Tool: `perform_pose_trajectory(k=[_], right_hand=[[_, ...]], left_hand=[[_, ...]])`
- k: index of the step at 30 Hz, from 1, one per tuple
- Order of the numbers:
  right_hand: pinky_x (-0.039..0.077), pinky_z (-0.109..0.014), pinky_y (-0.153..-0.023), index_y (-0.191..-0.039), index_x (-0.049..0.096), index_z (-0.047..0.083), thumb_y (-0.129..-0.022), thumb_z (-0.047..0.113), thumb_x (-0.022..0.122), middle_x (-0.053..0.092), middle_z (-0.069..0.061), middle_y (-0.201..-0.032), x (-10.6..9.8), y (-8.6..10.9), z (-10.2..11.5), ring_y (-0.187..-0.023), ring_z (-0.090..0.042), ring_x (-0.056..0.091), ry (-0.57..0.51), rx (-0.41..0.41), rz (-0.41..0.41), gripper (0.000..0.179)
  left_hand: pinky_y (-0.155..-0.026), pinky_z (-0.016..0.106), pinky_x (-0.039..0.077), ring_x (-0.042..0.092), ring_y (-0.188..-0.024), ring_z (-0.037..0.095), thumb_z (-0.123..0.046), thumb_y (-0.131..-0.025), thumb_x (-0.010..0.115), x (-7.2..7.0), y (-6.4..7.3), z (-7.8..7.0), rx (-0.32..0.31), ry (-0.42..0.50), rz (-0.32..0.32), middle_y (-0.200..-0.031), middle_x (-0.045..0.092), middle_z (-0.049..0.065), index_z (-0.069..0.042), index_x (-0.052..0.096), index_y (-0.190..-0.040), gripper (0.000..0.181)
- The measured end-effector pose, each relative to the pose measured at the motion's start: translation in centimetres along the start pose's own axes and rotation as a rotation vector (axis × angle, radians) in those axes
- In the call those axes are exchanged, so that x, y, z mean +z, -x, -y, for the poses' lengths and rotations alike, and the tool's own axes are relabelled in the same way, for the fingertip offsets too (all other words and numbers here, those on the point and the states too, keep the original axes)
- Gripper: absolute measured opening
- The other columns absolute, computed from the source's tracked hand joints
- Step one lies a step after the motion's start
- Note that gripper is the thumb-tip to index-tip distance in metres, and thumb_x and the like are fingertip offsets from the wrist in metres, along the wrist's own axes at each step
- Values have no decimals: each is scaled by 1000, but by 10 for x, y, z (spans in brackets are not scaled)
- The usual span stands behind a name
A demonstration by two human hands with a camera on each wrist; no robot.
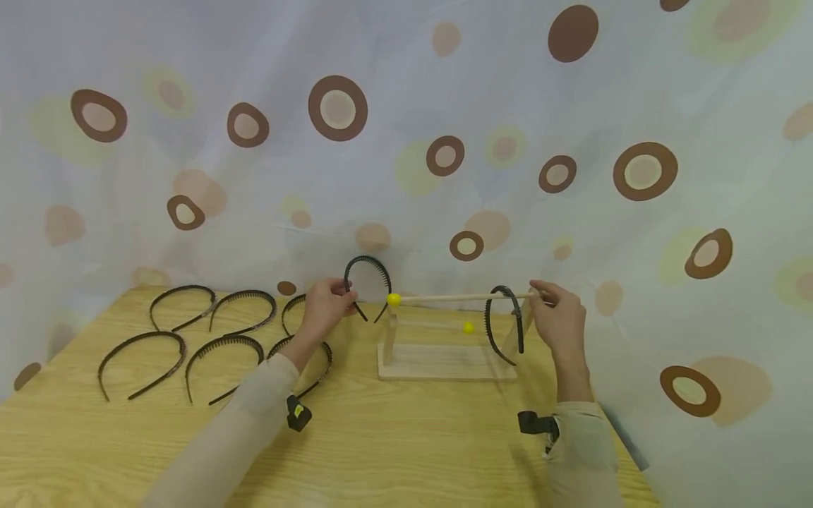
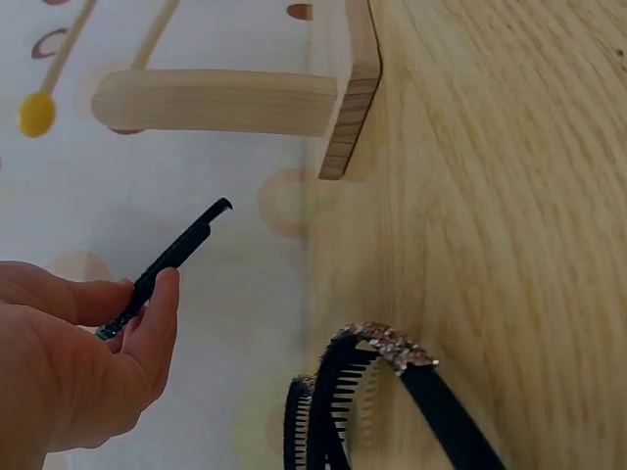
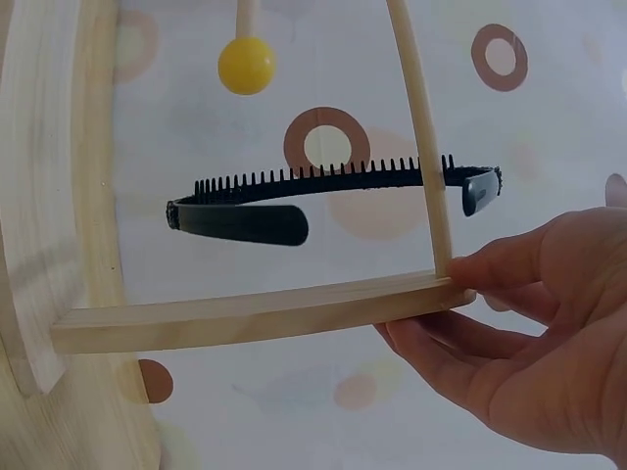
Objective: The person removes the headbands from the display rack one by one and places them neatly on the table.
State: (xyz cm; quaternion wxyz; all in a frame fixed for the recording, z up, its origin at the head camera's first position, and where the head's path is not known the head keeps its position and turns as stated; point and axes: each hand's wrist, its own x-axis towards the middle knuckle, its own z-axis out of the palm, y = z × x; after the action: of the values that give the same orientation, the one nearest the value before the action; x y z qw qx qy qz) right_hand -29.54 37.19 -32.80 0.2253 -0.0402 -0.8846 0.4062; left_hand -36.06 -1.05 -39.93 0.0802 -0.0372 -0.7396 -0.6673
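My left hand point(image 1: 325, 307) pinches a black toothed headband point(image 1: 368, 259) between thumb and fingers. It is held upright with its ends down, close beside the yellow ball point(image 1: 394, 300) tipping the upper rod point(image 1: 444, 298) of a wooden rack point(image 1: 444, 374). Another black headband point(image 1: 519, 324) hangs over that rod near its right end. At the top of the rack's right post point(image 3: 265, 318), my right hand point(image 1: 562, 317) grips the wood where the rod joins it. A second yellow ball point(image 1: 468, 327) tips the lower rod.
Several black headbands point(image 1: 238, 340) lie in two rows on the left of the wooden table point(image 1: 406, 451), partly behind my left forearm. Some carry glittery trim point(image 2: 387, 343). A curtain point(image 1: 406, 204) with printed circles hangs right behind the table.
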Motion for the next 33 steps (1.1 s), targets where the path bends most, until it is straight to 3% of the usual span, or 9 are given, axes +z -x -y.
perform_pose_trajectory(k=[3, 10, 15, 20, 23, 26, 28, 30, 33], right_hand=[[52, -47, -85, -138, 64, 6, -104, 13, 57, 63, -27, -130, -1, 1, 1, -120, -41, 61, -22, 14, 13, 36], [51, -49, -90, -138, 64, 6, -103, 13, 59, 61, -26, -132, -3, -1, 3, -120, -40, 60, -77, 37, 45, 36], [52, -51, -91, -138, 64, 6, -103, 13, 59, 60, -27, -134, -4, -3, 3, -120, -41, 60, -76, 29, 52, 36], [51, -55, -94, -137, 65, 5, -103, 12, 59, 60, -27, -133, -5, -4, 2, -119, -42, 61, -72, 17, 51, 36], [51, -55, -93, -136, 66, 5, -102, 12, 59, 62, -27, -131, -7, -5, 1, -118, -42, 62, -57, 7, 40, 35], [52, -55, -93, -136, 66, 6, -102, 13, 59, 63, -27, -129, -9, -5, -1, -117, -41, 62, -44, 12, 33, 35], [51, -55, -94, -136, 66, 6, -102, 13, 59, 63, -27, -129, -10, -5, -2, -118, -41, 62, -44, 21, 36, 36], [51, -55, -94, -136, 66, 6, -102, 14, 59, 63, -26, -130, -12, -4, -3, -118, -41, 62, -44, 31, 38, 36], [51, -55, -94, -136, 66, 6, -101, 14, 58, 63, -26, -130, -14, -3, -5, -118, -41, 62, -44, 41, 31, 36]], left_hand=[[-81, 40, 59, 70, -91, 38, 2, -98, 66, 4, -4, 9, -40, 2, 15, -109, 58, 24, 14, 60, -127, 32], [-77, 33, 60, 70, -97, 37, 0, -101, 61, 3, -11, 18, -66, -148, 71, -124, 58, 31, 16, 55, -133, 37], [-74, 34, 60, 73, -86, 32, 3, -99, 60, 1, -12, 24, -120, -191, 117, -126, 58, 35, 20, 53, -131, 37], [-76, 39, 60, 73, -82, 34, 3, -99, 61, 1, -14, 34, -147, -247, 113, -112, 63, 32, 20, 62, -117, 25], [-75, 43, 60, 73, -79, 37, 4, -98, 62, 3, -13, 35, -132, -306, 107, -93, 68, 29, 18, 66, -96, 15], [-72, 42, 61, 73, -72, 35, 3, -96, 66, 4, -13, 36, -118, -406, 114, -76, 69, 23, 10, 64, -79, 19], [-71, 42, 61, 73, -70, 34, 3, -95, 67, 5, -12, 35, -121, -451, 124, -73, 69, 21, 9, 64, -79, 17], [-69, 41, 61, 73, -69, 33, 2, -94, 70, 5, -12, 34, -123, -487, 135, -75, 70, 20, 13, 66, -93, 12], [-69, 41, 61, 73, -67, 31, 0, -94, 72, 5, -10, 32, -114, -515, 161, -76, 70, 21, 19, 59, -111, 29]])
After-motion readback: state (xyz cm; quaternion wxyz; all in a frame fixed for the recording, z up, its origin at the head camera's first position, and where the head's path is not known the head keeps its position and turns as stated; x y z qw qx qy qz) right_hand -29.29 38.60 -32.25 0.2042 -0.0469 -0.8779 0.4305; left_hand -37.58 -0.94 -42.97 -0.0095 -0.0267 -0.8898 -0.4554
